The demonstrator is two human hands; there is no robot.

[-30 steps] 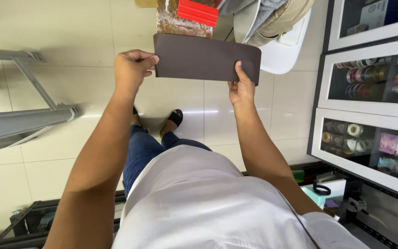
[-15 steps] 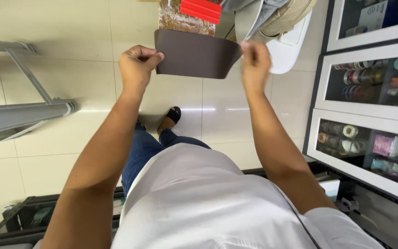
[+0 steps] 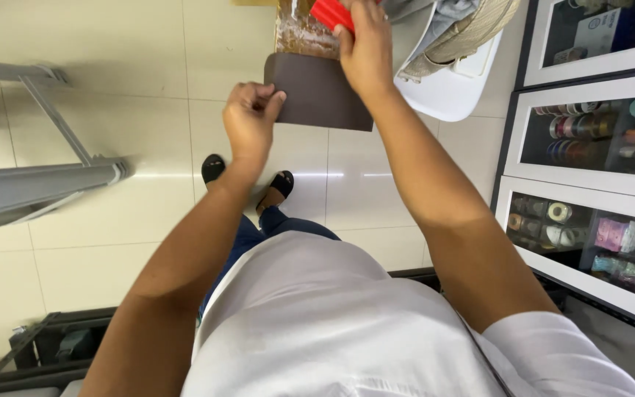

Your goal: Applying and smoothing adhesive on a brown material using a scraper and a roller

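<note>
Pale glossy floor tiles (image 3: 148,220) fill the view below the standing person, with a grey metal frame (image 3: 38,176) at the left edge and glass-fronted drawers (image 3: 589,132) of ribbon spools along the right. Held out in mid-air, carried by nothing but the hands, is a dark brown flat sheet (image 3: 317,92), its long axis running left to right. The left hand (image 3: 250,117) pinches the sheet's left edge, its grip clenched on it. The right hand (image 3: 365,48) is above the sheet's upper right corner, fingers closed round a red flat piece (image 3: 330,12); whether it also touches the sheet I cannot tell. A clear packet (image 3: 299,33) lies just behind the sheet's top edge, a white chair (image 3: 453,81) with a woven bag (image 3: 472,29) close beside.
</note>
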